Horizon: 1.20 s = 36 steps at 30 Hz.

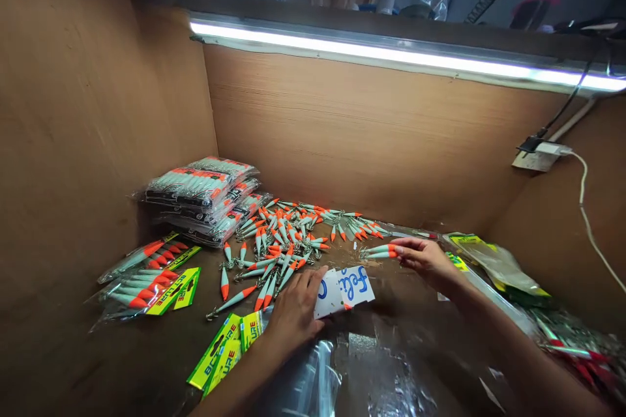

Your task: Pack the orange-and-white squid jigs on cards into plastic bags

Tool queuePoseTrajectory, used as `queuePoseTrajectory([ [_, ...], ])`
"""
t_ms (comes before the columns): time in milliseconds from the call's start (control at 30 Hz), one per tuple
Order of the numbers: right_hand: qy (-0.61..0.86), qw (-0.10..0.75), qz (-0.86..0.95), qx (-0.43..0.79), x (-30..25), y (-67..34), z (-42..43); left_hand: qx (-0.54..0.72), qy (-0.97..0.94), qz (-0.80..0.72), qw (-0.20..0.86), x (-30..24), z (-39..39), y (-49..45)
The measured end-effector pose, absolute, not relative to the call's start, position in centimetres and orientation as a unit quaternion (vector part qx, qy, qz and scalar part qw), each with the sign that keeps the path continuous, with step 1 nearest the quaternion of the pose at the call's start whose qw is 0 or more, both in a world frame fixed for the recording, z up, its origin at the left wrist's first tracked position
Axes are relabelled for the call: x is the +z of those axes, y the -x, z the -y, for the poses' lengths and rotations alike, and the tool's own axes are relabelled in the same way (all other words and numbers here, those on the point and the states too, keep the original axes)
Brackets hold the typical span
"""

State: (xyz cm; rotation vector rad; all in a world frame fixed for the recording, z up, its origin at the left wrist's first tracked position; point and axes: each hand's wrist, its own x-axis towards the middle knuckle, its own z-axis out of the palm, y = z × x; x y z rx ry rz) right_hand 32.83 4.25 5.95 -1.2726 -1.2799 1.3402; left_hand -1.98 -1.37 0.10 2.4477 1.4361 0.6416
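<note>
My left hand (299, 300) is closed on the left side of a white card (345, 290) with blue handwriting, held tilted just above the table. Between the fingertips of my right hand (428, 260) are a few white-and-orange squid jigs (384, 251), gripped by their orange ends with the hooks pointing left. Beyond my hands lies a loose heap of the same squid jigs (283, 234), with some single ones scattered nearer to my left hand. Below my left wrist are yellow-green header cards (220, 355) and clear plastic bags (306, 384).
Stacked clear packs of jigs (195, 192) stand at the back left, with filled header-card packets (147, 280) before them. On the right lie empty-looking packaging (499, 264) and a pile of red-and-green lures (587, 352). A lit tube (391, 55) runs under the shelf; a white cable (581, 202) hangs at right.
</note>
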Motion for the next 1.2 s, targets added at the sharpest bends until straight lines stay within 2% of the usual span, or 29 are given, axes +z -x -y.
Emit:
queuePoseTrajectory([
  [233,0.513,0.368,0.576,0.520,4.1,-26.7,-0.4,0.243,-0.845,-0.469,0.079,0.2,1.5,1.4],
  [500,0.551,0.368,0.665,0.345,3.1,-21.6,0.3,0.262,-0.850,-0.452,0.070,-0.1,1.3,1.5],
  [633,0.555,0.380,0.628,0.391,3.1,-21.6,0.2,0.264,-0.850,-0.450,0.067,0.3,1.3,1.6],
  [767,0.541,0.379,0.644,0.385,2.6,-21.0,0.6,0.257,-0.850,-0.454,0.069,0.7,1.5,1.6],
  [900,0.506,0.313,0.646,0.478,2.4,-21.0,0.7,0.254,-0.855,-0.447,0.073,0.9,1.7,1.5],
  [967,0.491,0.276,0.669,0.485,2.7,-21.6,0.3,0.252,-0.858,-0.440,0.074,0.9,1.7,1.4],
  [1033,0.481,0.261,0.738,0.395,3.0,-22.6,0.0,0.254,-0.859,-0.436,0.078,0.8,1.6,1.3],
  [1133,0.472,0.279,0.812,0.197,3.4,-24.0,-0.2,0.267,-0.855,-0.434,0.094,0.5,1.3,1.4],
  [1200,0.483,0.289,0.814,0.145,3.3,-24.6,0.1,0.280,-0.852,-0.431,0.101,0.3,1.0,1.5],
])
